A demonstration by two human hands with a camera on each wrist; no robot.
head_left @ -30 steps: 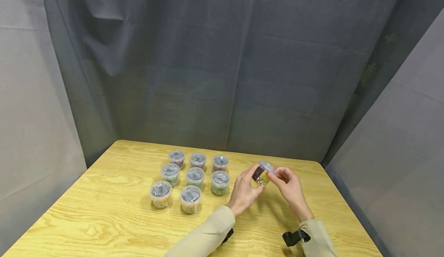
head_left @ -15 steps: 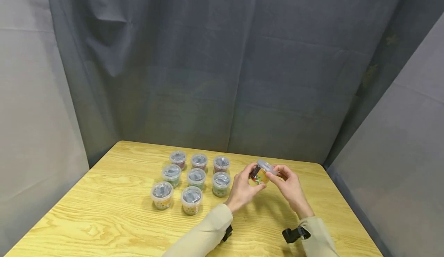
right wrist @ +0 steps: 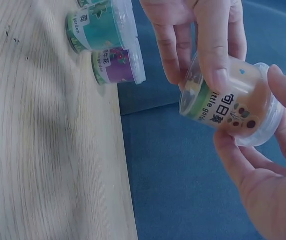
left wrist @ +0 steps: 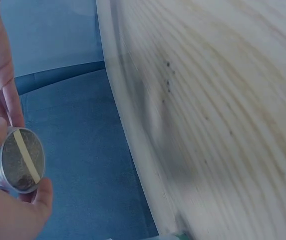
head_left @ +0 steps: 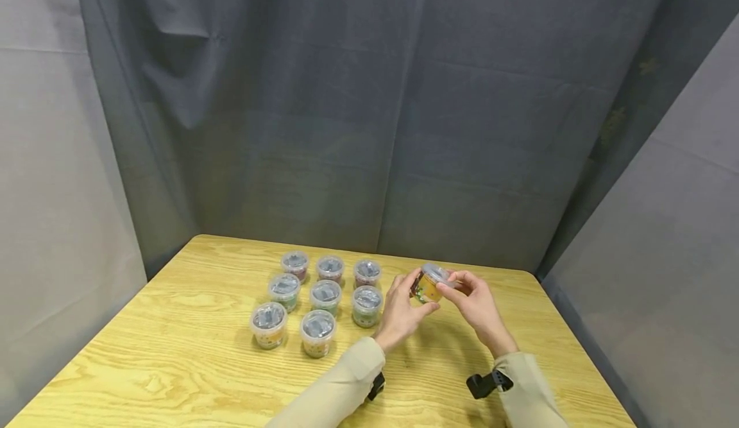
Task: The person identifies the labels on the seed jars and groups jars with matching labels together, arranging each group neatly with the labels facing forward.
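A clear plastic cup [head_left: 428, 288] with a lid and an orange printed label is held tilted above the table's right half. My left hand [head_left: 399, 312] grips its body between thumb and fingers. At the lid's rim, my right hand [head_left: 478, 309] pinches the cup from the other side. In the right wrist view, the label on the cup [right wrist: 232, 112] carries dark characters, "little garden" and a flower drawing. The left wrist view shows the round base of the cup [left wrist: 23, 160], dark brown inside with a pale yellow strip across it.
Left of my hands several similar lidded cups stand in rows on the wooden table [head_left: 173, 344]: purple-labelled ones [head_left: 330, 267] at the back, green ones [head_left: 326, 294] in the middle, orange ones [head_left: 317, 333] in front. A grey curtain [head_left: 312, 126] hangs behind the table.
The cup has shifted slightly left and turned in my hands, so more of its orange label faces the head camera. My right hand has moved slightly left with it. The standing cups are unmoved.
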